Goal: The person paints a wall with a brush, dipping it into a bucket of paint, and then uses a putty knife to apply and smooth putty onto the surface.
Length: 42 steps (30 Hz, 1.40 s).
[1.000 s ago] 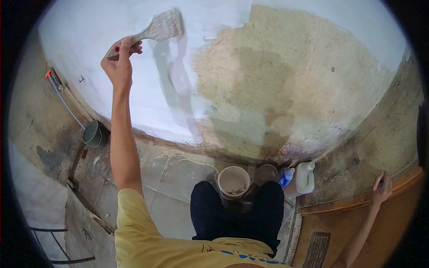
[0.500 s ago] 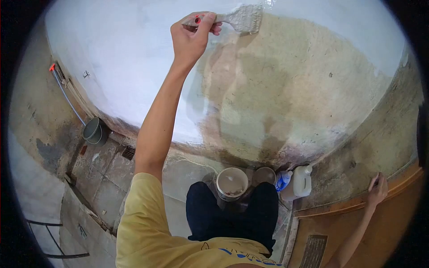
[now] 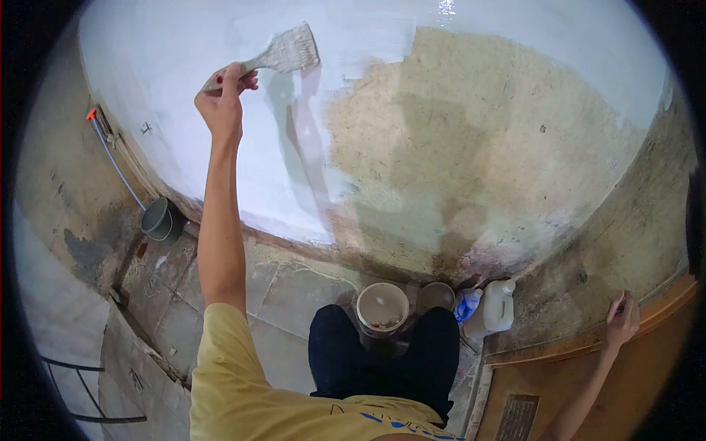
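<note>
Raised in front of the wall (image 3: pixel 507 110), my left hand (image 3: pixel 226 99) is closed round the handle of a wide paintbrush (image 3: pixel 293 50). The bristles are thickly coated in pale paint and point to the upper right, over the white-painted area. Their shadow falls on the wall just below. Bare beige wall begins to the right of the brush. Far off to the right, my right hand (image 3: pixel 624 322) is held up beside a wooden edge (image 3: pixel 665 305). Its fingers are loosely bent, with a dark gap beside the thumb and nothing visible in them.
A paint bucket (image 3: pixel 382 305) stands between my knees at the wall's foot. Beside it are a second round container (image 3: pixel 437 295), a blue-and-white bottle (image 3: pixel 468 303) and a white jug (image 3: pixel 498 309). A dark bucket (image 3: pixel 158 219) and a blue-handled tool (image 3: pixel 118 165) are at the left.
My left hand has moved left and down with the paintbrush, from the border of the bare patch onto the white area. My right hand stays almost where it was.
</note>
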Tool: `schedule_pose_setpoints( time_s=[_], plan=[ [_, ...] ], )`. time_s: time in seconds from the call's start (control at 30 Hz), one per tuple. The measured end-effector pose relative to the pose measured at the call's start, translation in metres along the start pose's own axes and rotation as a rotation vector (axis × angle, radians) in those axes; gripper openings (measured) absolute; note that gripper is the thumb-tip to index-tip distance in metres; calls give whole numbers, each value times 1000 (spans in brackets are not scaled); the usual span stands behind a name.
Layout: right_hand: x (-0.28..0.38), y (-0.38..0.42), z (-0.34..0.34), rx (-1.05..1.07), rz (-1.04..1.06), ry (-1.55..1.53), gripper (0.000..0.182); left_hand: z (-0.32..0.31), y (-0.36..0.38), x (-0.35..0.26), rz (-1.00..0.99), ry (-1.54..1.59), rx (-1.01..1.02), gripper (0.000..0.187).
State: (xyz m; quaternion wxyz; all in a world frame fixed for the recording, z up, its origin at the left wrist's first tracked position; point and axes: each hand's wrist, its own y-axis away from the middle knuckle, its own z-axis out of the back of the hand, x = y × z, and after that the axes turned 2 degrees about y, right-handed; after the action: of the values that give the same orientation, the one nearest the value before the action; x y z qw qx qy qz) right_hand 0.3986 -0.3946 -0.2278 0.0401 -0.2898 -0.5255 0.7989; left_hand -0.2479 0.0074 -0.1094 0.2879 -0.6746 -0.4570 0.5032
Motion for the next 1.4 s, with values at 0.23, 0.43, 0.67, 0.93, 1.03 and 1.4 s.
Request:
schedule_pose_setpoints(
  time_s=[0.23,0.43,0.67,0.93,1.03,1.4],
  plan=[
    [-4,8,-4,71,-42,29,9,-65,8,-14,-9,134,104,24],
    [-17,21,-10,64,-14,-7,8,-121,17,-22,-10,174,225,23],
    [-2,6,0,42,3,-15,8,-95,9,-7,11,147,181,23],
    [-10,14,-3,59,0,-34,9,-8,-5,3,1,23,-17,24],
    [-9,12,0,50,0,-45,9,4,-2,0,18,-11,-58,26],
    [-4,11,-2,22,-28,-41,8,-93,44,-15,32,67,233,23]
  ],
)
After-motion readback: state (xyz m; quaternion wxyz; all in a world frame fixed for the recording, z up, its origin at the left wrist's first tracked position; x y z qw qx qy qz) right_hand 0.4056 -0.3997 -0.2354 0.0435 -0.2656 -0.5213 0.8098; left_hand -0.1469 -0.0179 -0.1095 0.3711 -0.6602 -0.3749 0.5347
